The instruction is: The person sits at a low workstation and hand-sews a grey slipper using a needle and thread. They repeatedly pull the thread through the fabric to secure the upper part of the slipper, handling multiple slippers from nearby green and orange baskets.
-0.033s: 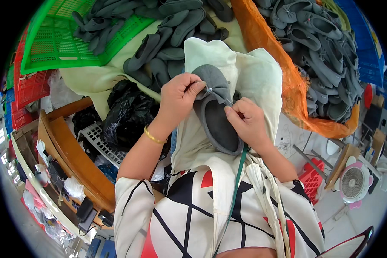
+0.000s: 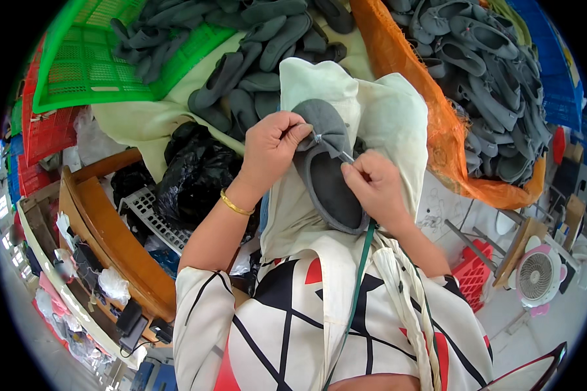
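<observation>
A dark grey cloth shoe [image 2: 336, 189] lies over my lap, toe pointing away, with a gathered bow and a small shiny bead on its front. My left hand [image 2: 277, 143] pinches the shoe at the bow between thumb and forefinger. My right hand [image 2: 374, 182] is closed, thumb against curled fingers, just right of the shoe opening. From its fingertips a thin pale rod-like tool [image 2: 347, 157] reaches toward the bow; its exact kind cannot be made out. Under the shoe spreads a pale cream apron [image 2: 391, 111], covering my knees.
Grey shoes [image 2: 267, 45] lie heaped on cream cloth ahead, beside a tilted green basket [image 2: 98, 58]. An orange sack [image 2: 430, 124] full of shoes stands at right. Black plastic bags [image 2: 195, 176] and a wooden drawer [image 2: 117, 234] are at left, a small fan [image 2: 536, 277] at lower right.
</observation>
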Available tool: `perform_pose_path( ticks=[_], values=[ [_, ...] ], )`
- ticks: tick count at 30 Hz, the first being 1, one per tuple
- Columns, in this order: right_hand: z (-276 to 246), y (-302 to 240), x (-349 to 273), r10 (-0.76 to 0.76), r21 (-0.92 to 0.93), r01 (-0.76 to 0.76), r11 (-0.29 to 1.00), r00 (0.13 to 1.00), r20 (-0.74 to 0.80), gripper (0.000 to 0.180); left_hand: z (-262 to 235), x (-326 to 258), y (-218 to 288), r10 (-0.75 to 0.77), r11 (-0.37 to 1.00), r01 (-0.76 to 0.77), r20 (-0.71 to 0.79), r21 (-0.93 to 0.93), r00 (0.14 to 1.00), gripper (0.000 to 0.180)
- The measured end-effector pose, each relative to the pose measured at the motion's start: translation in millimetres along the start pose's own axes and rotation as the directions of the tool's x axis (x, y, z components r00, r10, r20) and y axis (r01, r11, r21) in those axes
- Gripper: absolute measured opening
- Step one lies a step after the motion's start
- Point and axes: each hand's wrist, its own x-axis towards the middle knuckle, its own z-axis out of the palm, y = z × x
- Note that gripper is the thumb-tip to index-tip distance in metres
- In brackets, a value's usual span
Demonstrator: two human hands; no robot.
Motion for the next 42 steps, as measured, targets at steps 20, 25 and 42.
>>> perform_pose_path(
  ticks=[20,25,42],
  values=[
    [-11,-39,-36,-0.489,0.06,0.485,0.872,0.868,0.082,0.011,10,10,58,-0.189,0.879,0.037,0.277,0.475,0.942,0.038],
    [11,-32,-31,-0.537,0.107,0.527,0.843,0.817,0.208,0.022,24,18,59,-0.132,0.714,-0.022,0.165,0.7,0.978,0.037],
    [-8,-1,13,0.179,0.308,-0.243,0.92,0.958,0.223,0.012,20,0,31,-0.344,0.938,0.342,0.05,0.051,0.938,0.019]
  ],
)
